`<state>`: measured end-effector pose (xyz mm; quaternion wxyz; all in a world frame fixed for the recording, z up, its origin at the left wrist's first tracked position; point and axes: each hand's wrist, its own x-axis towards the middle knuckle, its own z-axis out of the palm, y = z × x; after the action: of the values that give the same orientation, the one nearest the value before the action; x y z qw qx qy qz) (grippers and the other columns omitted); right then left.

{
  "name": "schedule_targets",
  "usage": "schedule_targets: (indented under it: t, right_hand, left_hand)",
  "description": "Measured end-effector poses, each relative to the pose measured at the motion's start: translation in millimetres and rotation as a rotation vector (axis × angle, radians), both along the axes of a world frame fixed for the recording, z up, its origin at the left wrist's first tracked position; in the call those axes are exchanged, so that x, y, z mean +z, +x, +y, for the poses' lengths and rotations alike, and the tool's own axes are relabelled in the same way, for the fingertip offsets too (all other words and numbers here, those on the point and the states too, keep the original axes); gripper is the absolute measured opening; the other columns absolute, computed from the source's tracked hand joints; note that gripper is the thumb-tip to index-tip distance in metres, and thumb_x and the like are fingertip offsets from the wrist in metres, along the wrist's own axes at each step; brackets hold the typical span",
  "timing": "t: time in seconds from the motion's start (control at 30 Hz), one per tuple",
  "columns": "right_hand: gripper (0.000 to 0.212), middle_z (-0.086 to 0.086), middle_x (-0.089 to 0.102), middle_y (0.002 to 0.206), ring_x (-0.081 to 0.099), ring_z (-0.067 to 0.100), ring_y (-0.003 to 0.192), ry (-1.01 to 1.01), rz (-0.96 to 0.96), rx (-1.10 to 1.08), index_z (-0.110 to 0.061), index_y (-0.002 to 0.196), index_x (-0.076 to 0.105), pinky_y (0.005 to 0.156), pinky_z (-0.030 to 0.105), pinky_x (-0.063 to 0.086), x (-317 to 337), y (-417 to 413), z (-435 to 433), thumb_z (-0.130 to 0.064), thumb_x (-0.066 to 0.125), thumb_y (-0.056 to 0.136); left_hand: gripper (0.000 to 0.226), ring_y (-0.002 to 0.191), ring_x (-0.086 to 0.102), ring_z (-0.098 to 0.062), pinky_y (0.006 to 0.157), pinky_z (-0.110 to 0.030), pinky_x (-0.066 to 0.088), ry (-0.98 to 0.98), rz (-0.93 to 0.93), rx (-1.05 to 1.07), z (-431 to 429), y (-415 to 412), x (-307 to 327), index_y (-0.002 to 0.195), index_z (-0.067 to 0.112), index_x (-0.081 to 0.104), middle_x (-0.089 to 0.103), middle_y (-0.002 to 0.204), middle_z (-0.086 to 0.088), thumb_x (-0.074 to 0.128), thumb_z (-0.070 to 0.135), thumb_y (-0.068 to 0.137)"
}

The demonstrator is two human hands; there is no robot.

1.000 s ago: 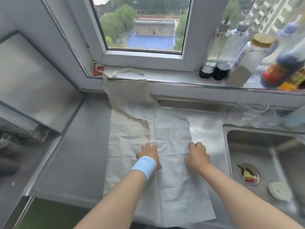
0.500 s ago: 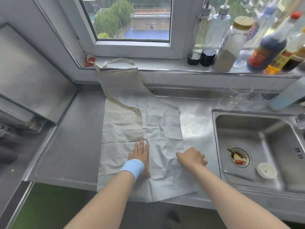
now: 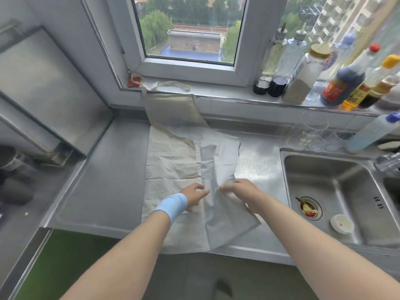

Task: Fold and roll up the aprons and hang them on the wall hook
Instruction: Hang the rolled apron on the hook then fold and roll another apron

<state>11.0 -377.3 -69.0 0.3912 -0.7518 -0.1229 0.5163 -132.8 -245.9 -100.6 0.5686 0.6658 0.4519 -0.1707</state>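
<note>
While the right hand (image 3: 237, 189) pinches the right-hand edge of the beige apron (image 3: 171, 163) between thumb and fingertips, that edge is lifted off the surface, so a flap of cloth stands up in a crumpled peak just past the knuckles. The left hand (image 3: 193, 197), the one with the light blue wristband (image 3: 171, 205), sits on the cloth right beside it with fingers bent down. Honestly can't tell if it has a pinch of fabric or is only pressing, it's too blurry there.

The rest of the apron lies spread flat and wrinkly on the stainless steel counter (image 3: 108, 180). Its bottom hem hangs a bit over the front edge. The bib end climbs the wall at the back, and the neck loop (image 3: 173, 84) lies on the windowsill (image 3: 227, 89).

Off to the right is the steel sink (image 3: 346, 191). It has food scraps in the drain strainer (image 3: 308, 207) and a small white dish (image 3: 341, 224) in the basin. A clear drinking glass (image 3: 311, 131) stands behind the sink. Bottles line the right end of the sill, including a dark sauce bottle (image 3: 342, 81).
</note>
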Motion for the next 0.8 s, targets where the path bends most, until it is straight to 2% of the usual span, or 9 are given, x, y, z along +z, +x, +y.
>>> schedule_targets:
  t: [0.1, 0.17, 0.27, 0.37, 0.43, 0.53, 0.6, 0.67, 0.8]
  right_hand:
    - [0.032, 0.007, 0.073, 0.096, 0.070, 0.018, 0.083, 0.059, -0.142, 0.218, -0.012, 0.102, 0.072, 0.069, 0.029, 0.052, 20.5, -29.9, 26.6, -0.030, 0.080, 0.076]
    - [0.031, 0.003, 0.070, 0.094, 0.064, 0.014, 0.079, 0.045, -0.238, 0.358, -0.012, 0.099, 0.068, 0.068, 0.028, 0.049, 22.9, -52.4, 43.6, -0.032, 0.077, 0.077]
    - [0.030, -0.010, 0.064, 0.122, 0.062, 0.008, 0.104, 0.079, -0.288, 0.559, -0.019, 0.102, 0.075, 0.088, 0.027, 0.050, 21.5, -94.5, 65.7, -0.040, 0.068, 0.082]
    - [0.043, -0.012, 0.051, 0.143, 0.051, 0.012, 0.125, 0.048, -0.262, 0.686, -0.025, 0.115, 0.073, 0.107, 0.033, 0.039, 14.8, -131.5, 78.6, -0.052, 0.057, 0.085]
    - [0.034, -0.006, 0.044, 0.150, 0.045, 0.015, 0.131, 0.035, -0.265, 0.699, -0.027, 0.115, 0.073, 0.107, 0.030, 0.034, 6.7, -147.4, 84.0, -0.043, 0.055, 0.091]
    - [0.033, 0.000, 0.040, 0.153, 0.030, 0.016, 0.144, -0.034, -0.345, 0.714, -0.022, 0.122, 0.069, 0.106, 0.026, 0.028, -10.1, -158.9, 86.8, -0.029, 0.054, 0.094]
    - [0.038, -0.004, 0.046, 0.148, 0.037, 0.015, 0.141, -0.113, -0.428, 0.762, -0.022, 0.125, 0.066, 0.108, 0.023, 0.030, -20.3, -163.2, 86.0, -0.023, 0.053, 0.090]
    - [0.041, -0.006, 0.054, 0.140, 0.048, 0.016, 0.132, -0.164, -0.472, 0.755, -0.025, 0.122, 0.067, 0.106, 0.024, 0.037, -28.8, -161.8, 85.9, -0.021, 0.050, 0.085]
    - [0.030, -0.003, 0.066, 0.116, 0.061, 0.022, 0.111, -0.116, -0.685, 0.524, -0.026, 0.105, 0.067, 0.092, 0.029, 0.048, -22.6, -136.1, 100.5, -0.018, 0.048, 0.083]
  left_hand:
    - [0.049, 0.085, 0.062, -0.024, 0.087, -0.050, 0.053, -0.259, -0.129, 0.234, 16.3, -17.7, 33.4, 0.118, 0.018, 0.056, 0.057, 0.107, -0.005, 0.041, 0.059, 0.095]
    - [0.061, 0.082, 0.065, -0.030, 0.078, -0.052, 0.056, -0.346, -0.177, 0.333, 29.6, -33.6, 47.9, 0.107, 0.014, 0.058, 0.059, 0.107, -0.010, 0.041, 0.070, 0.088]
    - [0.073, 0.089, 0.066, -0.035, 0.069, -0.050, 0.057, -0.376, -0.115, 0.324, 46.9, -65.7, 62.0, 0.110, 0.013, 0.059, 0.062, 0.110, -0.013, 0.047, 0.078, 0.079]
    - [0.055, 0.084, 0.067, -0.033, 0.065, -0.047, 0.059, -0.205, -0.020, 0.240, 53.5, -97.8, 57.4, 0.110, 0.019, 0.057, 0.060, 0.103, -0.008, 0.056, 0.067, 0.083]
    - [0.044, 0.074, 0.068, -0.033, 0.066, -0.046, 0.060, -0.056, 0.041, 0.215, 58.1, -117.5, 41.6, 0.117, 0.016, 0.053, 0.059, 0.097, -0.009, 0.065, 0.043, 0.085]
    - [0.021, 0.071, 0.070, -0.034, 0.065, -0.049, 0.060, 0.123, 0.125, 0.186, 63.7, -143.6, 14.8, 0.102, 0.009, 0.062, 0.066, 0.090, -0.014, 0.058, 0.005, 0.081]
    - [0.022, 0.081, 0.070, -0.036, 0.069, -0.047, 0.060, 0.255, 0.213, 0.092, 66.6, -159.5, -1.3, 0.096, 0.007, 0.067, 0.068, 0.099, -0.016, 0.052, 0.003, 0.082]
    - [0.027, 0.100, 0.067, -0.035, 0.082, -0.036, 0.056, 0.350, 0.359, -0.113, 66.7, -167.4, -6.6, 0.111, 0.006, 0.065, 0.066, 0.116, -0.015, 0.053, 0.010, 0.086]
    - [0.038, 0.119, 0.058, -0.031, 0.096, -0.035, 0.048, 0.532, 0.422, -0.206, 90.3, -155.1, -1.8, 0.127, 0.011, 0.056, 0.058, 0.132, -0.011, 0.054, 0.023, 0.090]
